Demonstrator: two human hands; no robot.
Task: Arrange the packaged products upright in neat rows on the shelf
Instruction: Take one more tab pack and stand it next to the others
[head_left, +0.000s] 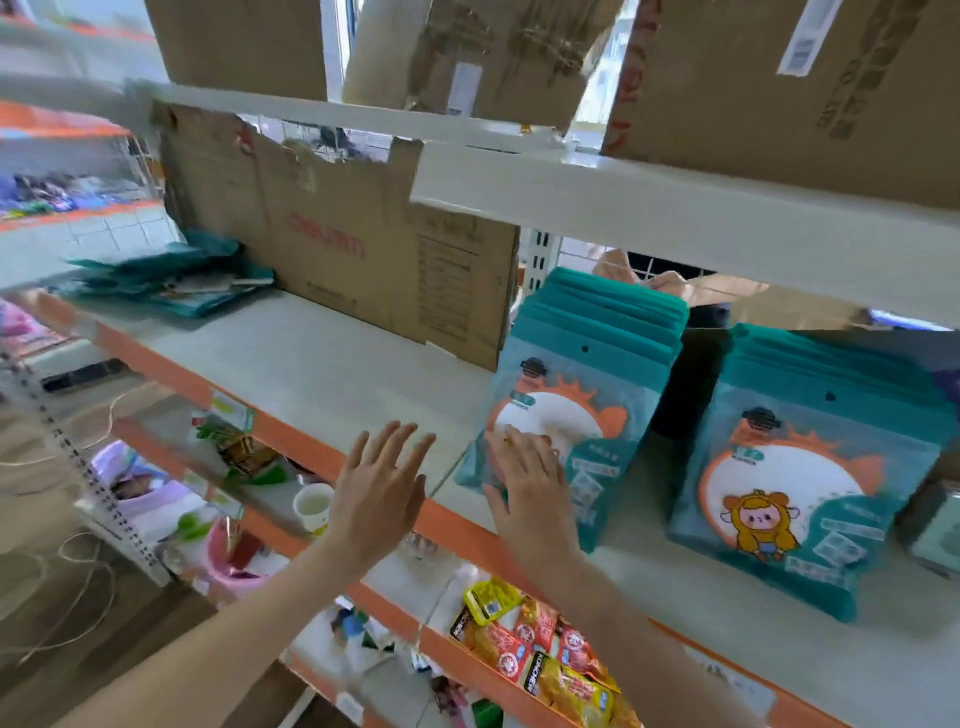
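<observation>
Right hand (524, 483) flat, fingers straight, pressed on the front packet of the left teal stack (576, 415), which stands on the shelf (332, 364). Left hand (376, 493) just left of that stack, fingers spread, holding nothing. Second stack (810, 467) right of it; loose packets (171, 280) far left.

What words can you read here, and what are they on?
"KONONO": yellow snack packets on the lower shelf, seen upside down.
Red letters on the brown cardboard box: too blurred to read.
Print on the teal cartoon pouches: too small.
White sticker on the top right box: unreadable.
</observation>
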